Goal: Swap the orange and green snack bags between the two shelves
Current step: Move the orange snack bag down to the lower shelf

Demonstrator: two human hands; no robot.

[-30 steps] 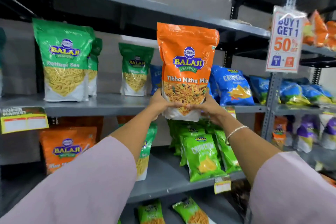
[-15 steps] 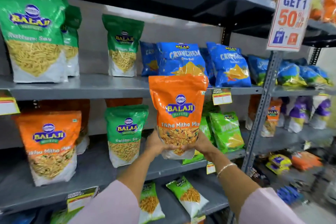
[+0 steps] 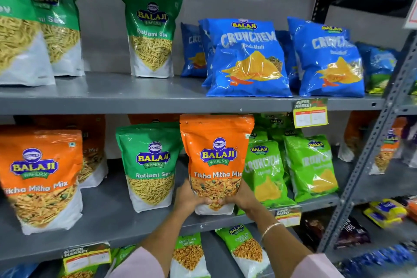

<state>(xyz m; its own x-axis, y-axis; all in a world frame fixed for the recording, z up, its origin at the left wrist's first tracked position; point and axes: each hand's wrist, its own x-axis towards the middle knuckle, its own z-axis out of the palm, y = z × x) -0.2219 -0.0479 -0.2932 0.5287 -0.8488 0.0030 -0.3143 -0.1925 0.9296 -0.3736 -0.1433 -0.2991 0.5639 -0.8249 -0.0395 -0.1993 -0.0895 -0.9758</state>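
Note:
An orange Tikha Mitha Mix bag (image 3: pixel 216 160) stands upright on the lower shelf (image 3: pixel 108 214), held at its base by my left hand (image 3: pixel 188 197) and my right hand (image 3: pixel 244 198). Just left of it on the same shelf stands a green Ratlami Sev bag (image 3: pixel 150 165). Further left is another orange bag (image 3: pixel 40 178), with more orange bags behind it. On the upper shelf (image 3: pixel 135 97) a green Ratlami Sev bag (image 3: pixel 152 27) stands in the middle and two more green bags (image 3: pixel 27 29) stand at the left.
Blue Crunchem bags (image 3: pixel 248 58) fill the upper shelf's right side. Light green Crunchem bags (image 3: pixel 309 165) crowd right of the held bag. A perforated steel upright (image 3: pixel 370 165) divides off the neighbouring rack. More green packs (image 3: pixel 243 250) lie on the shelf below.
Both hands have carried the orange bag down from the upper shelf level to the lower shelf, beside the green bag. The view has dropped and moved closer.

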